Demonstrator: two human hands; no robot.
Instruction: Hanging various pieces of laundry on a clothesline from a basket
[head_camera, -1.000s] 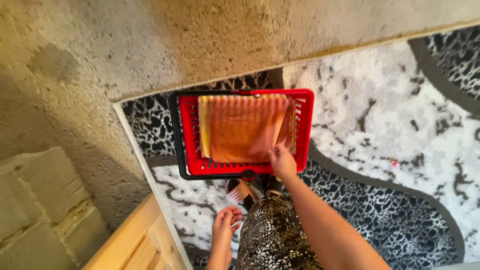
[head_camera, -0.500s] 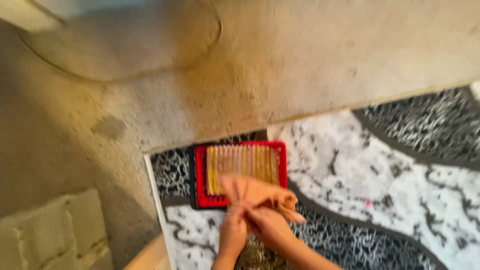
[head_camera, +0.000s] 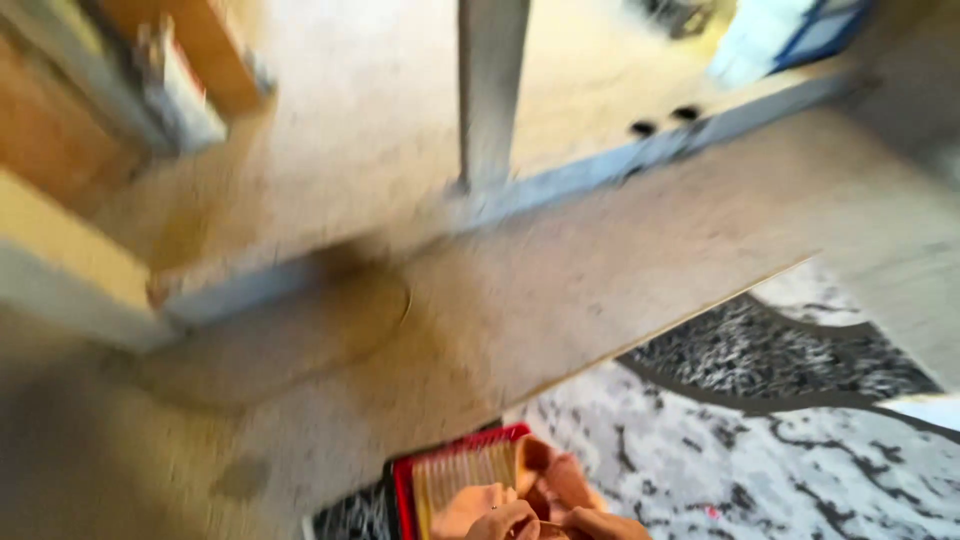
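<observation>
The view had swung upward since the earlier frame, pushing the red basket (head_camera: 455, 480) to the 6 o'clock edge. Left hand (head_camera: 505, 522) and right hand (head_camera: 600, 523) pinched the orange cloth (head_camera: 550, 480) over it, above the black-and-white rug (head_camera: 760, 440).

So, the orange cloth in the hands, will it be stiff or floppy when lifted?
Probably floppy: the orange cloth bunches in soft folds between the left hand and right hand. Likely light too, as fingertips seem enough. The picture is blurred, so I am unsure.
</observation>
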